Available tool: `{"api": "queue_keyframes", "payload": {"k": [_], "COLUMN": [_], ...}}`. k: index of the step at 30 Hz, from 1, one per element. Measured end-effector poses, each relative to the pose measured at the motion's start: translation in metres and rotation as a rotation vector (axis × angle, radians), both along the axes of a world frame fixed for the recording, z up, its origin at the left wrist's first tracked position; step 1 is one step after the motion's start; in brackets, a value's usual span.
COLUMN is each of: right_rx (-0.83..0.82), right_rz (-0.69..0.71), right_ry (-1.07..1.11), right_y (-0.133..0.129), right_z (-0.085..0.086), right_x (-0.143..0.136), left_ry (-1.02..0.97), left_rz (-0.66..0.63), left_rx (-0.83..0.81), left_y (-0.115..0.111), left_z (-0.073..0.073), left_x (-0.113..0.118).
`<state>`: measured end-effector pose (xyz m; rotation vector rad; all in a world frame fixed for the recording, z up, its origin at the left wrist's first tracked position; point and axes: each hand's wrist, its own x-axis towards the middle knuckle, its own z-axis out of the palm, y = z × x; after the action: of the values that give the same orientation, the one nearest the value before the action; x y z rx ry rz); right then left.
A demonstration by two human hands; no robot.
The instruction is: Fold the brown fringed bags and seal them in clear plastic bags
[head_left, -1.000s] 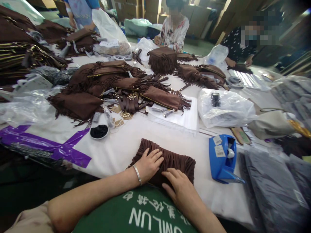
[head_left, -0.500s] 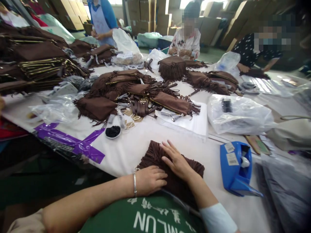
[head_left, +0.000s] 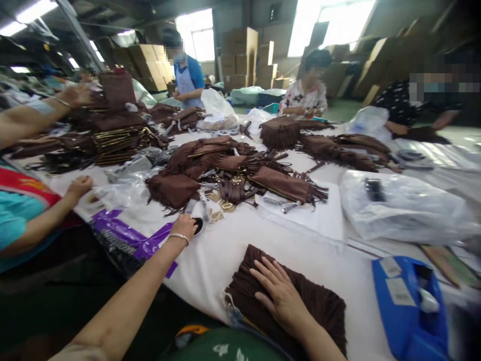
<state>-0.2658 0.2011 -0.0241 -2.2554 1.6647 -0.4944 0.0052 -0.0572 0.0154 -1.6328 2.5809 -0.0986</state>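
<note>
A dark brown fringed bag (head_left: 315, 306) lies flat on the white-covered table before me. My right hand (head_left: 280, 293) rests on top of it, palm down and fingers stretched. Farther left, my left hand (head_left: 184, 228) has its fingers bent together at a small round white dish (head_left: 201, 229) with black contents. Its fingertips are at the black stuff and partly hidden, so I cannot make out what is between them. Behind the dish lie gold-coloured rings on card tags (head_left: 227, 206) and brown straps.
Brown fringed bags (head_left: 175, 190) lie heaped mid-table. A blue tape dispenser (head_left: 394, 306) stands right, near a clear plastic bag (head_left: 406, 205). A co-worker's hand (head_left: 79, 186) and raised arm are at left by stacked brown pouches (head_left: 116, 145). Other people work across the table.
My left hand has left the fringed bag and reached forward left to the dish. My right hand stays on the bag. The view has tilted up, and a co-worker's arms now show at left.
</note>
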Motion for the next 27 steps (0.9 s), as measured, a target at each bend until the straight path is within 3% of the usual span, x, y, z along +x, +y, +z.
{"api": "queue_keyframes", "payload": {"k": [4,7,10,12,13,16,19,22,27], "right_rx": [0.045,0.08,0.109,0.117,0.116,0.076,-0.031,-0.186,-0.462], "right_rz": [-0.018,-0.033,-0.031,-0.028,-0.024,-0.002,0.015,-0.006,-0.073], "right_ry": [-0.052,-0.106,-0.147,-0.171,-0.181,-0.199,-0.171,-0.094,0.037], "right_y": [-0.002,-0.003,-0.003,-0.002,-0.001,-0.001,-0.003,-0.009,-0.018], "right_z": [0.007,0.011,0.015,0.017,0.018,0.012,-0.005,-0.029,-0.062], "right_x": [-0.003,-0.005,-0.006,-0.008,-0.009,-0.013,-0.015,-0.013,-0.009], "left_ry": [-0.07,-0.077,0.156,0.396,0.414,0.406,0.354,0.306,0.304], "left_rz": [-0.025,-0.085,-0.348,-0.559,-0.609,-0.651,-0.589,-0.522,-0.535], "left_rx": [0.069,0.092,0.101,0.221,0.262,0.313,0.291,0.255,0.261], "left_y": [-0.028,-0.033,-0.02,-0.006,0.001,0.013,0.009,-0.004,-0.021], "left_z": [0.006,0.022,0.034,0.031,0.026,0.002,-0.023,-0.039,-0.047], "left_x": [-0.012,-0.046,-0.115,-0.177,-0.209,-0.295,-0.35,-0.373,-0.373]}}
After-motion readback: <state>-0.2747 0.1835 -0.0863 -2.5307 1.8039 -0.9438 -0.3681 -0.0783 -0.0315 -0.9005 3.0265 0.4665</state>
